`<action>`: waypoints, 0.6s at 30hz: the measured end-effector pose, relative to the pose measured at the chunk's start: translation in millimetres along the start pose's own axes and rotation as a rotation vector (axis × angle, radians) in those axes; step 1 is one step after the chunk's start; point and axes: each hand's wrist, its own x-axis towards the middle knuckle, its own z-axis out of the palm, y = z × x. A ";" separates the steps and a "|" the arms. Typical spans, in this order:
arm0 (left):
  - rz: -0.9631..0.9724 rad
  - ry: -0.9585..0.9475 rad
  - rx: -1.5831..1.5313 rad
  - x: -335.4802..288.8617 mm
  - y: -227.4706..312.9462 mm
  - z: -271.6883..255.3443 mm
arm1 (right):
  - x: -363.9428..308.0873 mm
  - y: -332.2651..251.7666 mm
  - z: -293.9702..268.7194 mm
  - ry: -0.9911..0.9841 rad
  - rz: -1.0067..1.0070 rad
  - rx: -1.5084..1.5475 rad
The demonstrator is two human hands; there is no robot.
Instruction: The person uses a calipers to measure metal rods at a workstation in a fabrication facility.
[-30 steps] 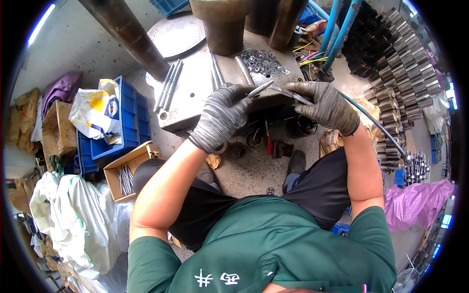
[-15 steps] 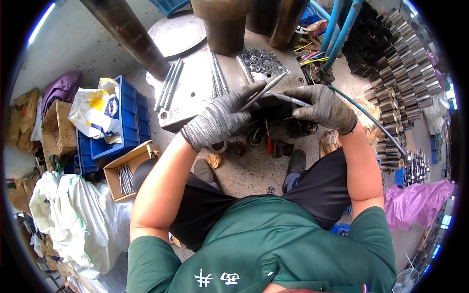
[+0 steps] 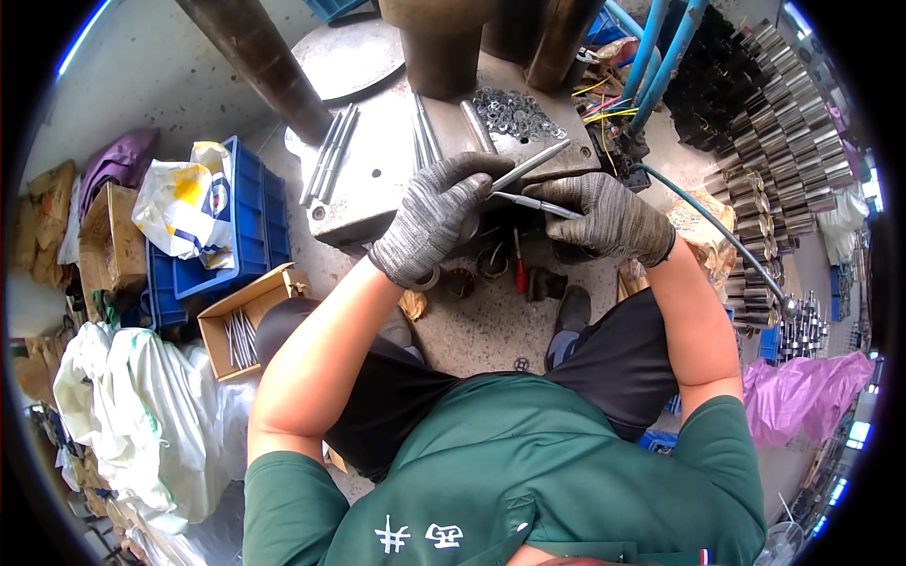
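Observation:
Both my hands wear grey knit gloves and are raised over the front edge of a metal machine bed (image 3: 363, 215). My left hand (image 3: 429, 222) is closed round a slim metal rod (image 3: 531, 162), whose tapered end points up to the right. In my right hand (image 3: 613, 219) is a second slender, pen-like metal piece (image 3: 543, 204), pointing left. Its thin tip reaches close to the left fingers, just below the first rod; I cannot tell whether it touches. Further metal rods (image 3: 332, 156) lie on the bed, beside a heap of small ring-like parts (image 3: 510, 115).
Thick steel columns (image 3: 253, 66) rise from the bed. An open cardboard box (image 3: 217, 330) of rods and blue crates (image 3: 262, 212) stand at left. Small pots and a red-handled tool (image 3: 520, 274) are below the bed. Stacked metal cylinders (image 3: 783, 141) and blue pipes (image 3: 665, 66) are at right.
My right hand has moved slightly left and down, bringing its piece nearer the left fingers. The left hand has turned and shifted a little right, its fingers more curled round the rod.

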 end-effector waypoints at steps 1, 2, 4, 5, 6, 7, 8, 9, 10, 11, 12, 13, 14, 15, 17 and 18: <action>0.001 0.007 -0.026 0.3 0.3 0.9 | 1.3 -0.6 1.6 0.003 -0.029 -0.026; 0.001 0.014 -0.051 0.2 1.4 2.2 | 2.0 -0.9 2.7 0.006 -0.058 -0.053; -0.094 -0.001 -0.071 -1.5 4.6 -0.1 | 1.8 -1.6 1.0 -0.016 0.007 -0.023; -0.126 -0.006 -0.077 -1.6 4.2 -0.6 | 1.6 -2.2 0.4 -0.037 0.072 0.006; -0.059 -0.019 -0.175 0.6 -2.7 -0.5 | 1.5 -2.9 0.8 -0.038 0.073 0.006; 0.007 -0.033 -0.274 1.8 -3.0 1.4 | 1.1 -3.4 1.1 -0.028 0.055 -0.012; 0.007 -0.035 -0.275 1.3 -2.3 2.2 | 0.9 -3.7 1.3 -0.019 0.038 -0.031; -0.031 -0.016 -0.319 0.0 -0.7 3.2 | 1.0 -3.5 1.1 -0.019 0.040 -0.031; -0.051 -0.005 -0.342 -0.9 0.0 3.6 | 1.7 -2.9 0.8 -0.018 0.009 -0.042; -0.070 0.005 -0.364 -1.4 0.9 4.0 | 2.2 -2.6 1.0 -0.018 -0.021 -0.053; -0.075 0.001 -0.408 -1.6 0.5 3.9 | 2.6 -3.5 1.0 -0.018 -0.021 -0.052; -0.077 0.000 -0.430 -1.6 -1.3 2.0 | 3.3 -6.0 0.4 -0.018 -0.006 -0.036; -0.080 -0.001 -0.452 -1.6 -3.2 0.0 | 4.1 -7.5 0.5 -0.017 0.008 -0.021; -0.077 -0.071 -0.538 -0.3 -9.9 -5.9 | 4.6 -7.7 1.3 -0.019 0.008 -0.020; -0.075 -0.145 -0.623 0.5 -10.1 -6.7 | 4.5 -7.2 2.5 -0.042 0.056 0.046; -0.106 -0.117 -0.679 -0.3 -9.9 -5.3 | 5.0 -6.2 4.1 -0.042 0.057 0.046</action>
